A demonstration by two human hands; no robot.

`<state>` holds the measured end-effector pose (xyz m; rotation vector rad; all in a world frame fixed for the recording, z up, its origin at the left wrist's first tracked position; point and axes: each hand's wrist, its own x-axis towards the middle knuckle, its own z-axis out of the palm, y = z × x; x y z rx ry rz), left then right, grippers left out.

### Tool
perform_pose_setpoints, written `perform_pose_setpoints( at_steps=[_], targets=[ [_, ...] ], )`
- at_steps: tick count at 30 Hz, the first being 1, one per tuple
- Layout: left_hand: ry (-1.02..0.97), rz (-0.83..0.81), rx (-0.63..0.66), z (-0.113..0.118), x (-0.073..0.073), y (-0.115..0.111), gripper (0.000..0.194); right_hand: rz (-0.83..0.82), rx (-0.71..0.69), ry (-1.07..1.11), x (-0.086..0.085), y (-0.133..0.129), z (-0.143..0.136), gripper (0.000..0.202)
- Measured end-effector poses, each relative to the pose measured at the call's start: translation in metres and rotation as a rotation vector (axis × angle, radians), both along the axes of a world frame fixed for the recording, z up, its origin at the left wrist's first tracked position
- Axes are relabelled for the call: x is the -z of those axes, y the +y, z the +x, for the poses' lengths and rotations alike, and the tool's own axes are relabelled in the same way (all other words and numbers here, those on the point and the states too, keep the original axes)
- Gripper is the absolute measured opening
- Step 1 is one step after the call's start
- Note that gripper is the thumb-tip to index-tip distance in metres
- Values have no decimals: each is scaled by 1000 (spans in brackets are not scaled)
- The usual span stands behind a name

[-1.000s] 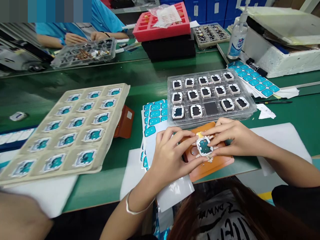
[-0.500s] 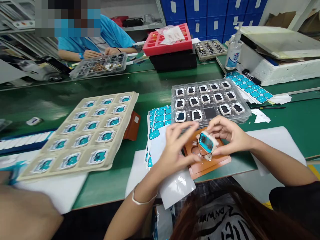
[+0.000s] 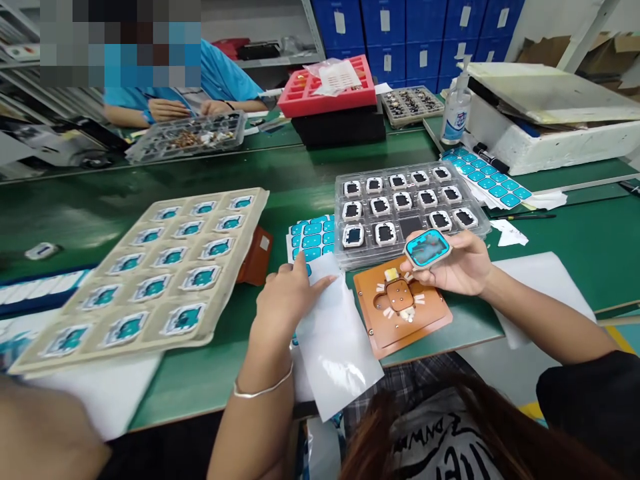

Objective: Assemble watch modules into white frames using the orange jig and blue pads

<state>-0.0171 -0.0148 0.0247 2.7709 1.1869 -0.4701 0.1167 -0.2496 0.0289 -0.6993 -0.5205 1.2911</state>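
My right hand (image 3: 467, 267) grips a white watch case (image 3: 427, 249) by its edge, its teal-covered face turned up toward me. It is raised above the right part of an orange-brown jig (image 3: 373, 313), whose rounded recess is bare. My left hand (image 3: 287, 293) is at the near end of the teal sticker sheets (image 3: 313, 237), thumb and index finger apart, with the other fingers partly hidden. Beside that hand lies a white backing sheet (image 3: 337, 333). Behind the jig, a clear tray (image 3: 345, 257) carries several white watch cases with dark insides.
On the left stands a beige tray (image 3: 220, 300) of teal-faced cases. A red compartment box (image 3: 327, 100), a pump bottle (image 3: 456, 113) and a white foam box (image 3: 550, 143) line the back. Across the bench, a person in blue (image 3: 227, 73) works over a parts tray (image 3: 190, 140).
My left hand has moved left from beside the watch case to the sticker sheets. My right hand has lifted the case off to the jig's upper right, tilting its face upward; the jig is uncovered.
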Motion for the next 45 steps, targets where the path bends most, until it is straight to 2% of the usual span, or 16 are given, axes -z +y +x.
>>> perform_pose_setpoints(
  at_steps=[2, 4, 6, 8, 10, 12, 14, 20, 24, 27, 32, 36, 39, 41, 45],
  targets=[
    [-2, 29, 15, -1, 0, -1, 81, -33, 18, -50, -1, 0, 1, 45],
    [-36, 86, 39, -3, 1, -1, 79, -62, 111, -243, -3, 0, 7, 49],
    [-104, 173, 76, -6, 4, 2, 75, -90, 319, -643, -4, -1, 16, 47],
    [-201, 233, 128, -9, 9, 7, 69, -149, 573, -1164, -2, -1, 27, 39],
    [-314, 236, 183, -10, 15, 13, 61, -220, 724, -1603, 4, 0, 38, 30],
    [-440, 201, 235, -10, 20, 20, 53, -260, 738, -1837, 11, 1, 46, 25],
    [-581, 115, 274, -11, 21, 26, 45, -255, 729, -1928, 16, 1, 51, 23],
    [-995, -423, 235, -13, 2, 24, 30, -81, 872, -1928, 9, 0, 39, 17],
    [-1240, -623, 354, -13, -10, 8, 28, 167, 776, -1808, 1, 5, 8, 14],
    [-1304, -692, 480, -18, -20, -9, 30, 326, 690, -1802, -2, 16, -20, 19],
    [-1368, -676, 665, -49, -42, -43, 38, 494, 712, -1838, -15, 32, -59, 33],
    [-1437, -553, 758, -79, -44, -68, 46, 579, 686, -1657, -25, 25, -87, 37],
    [-1462, -447, 748, -98, -39, -79, 44, 523, 597, -1505, -27, 15, -103, 35],
    [-1408, -408, 716, -108, -33, -83, 37, 458, 559, -1429, -24, 12, -110, 31],
    [-1272, -341, 560, -134, -18, -79, 32, 268, 489, -1190, -17, 15, -104, 25]
  ],
)
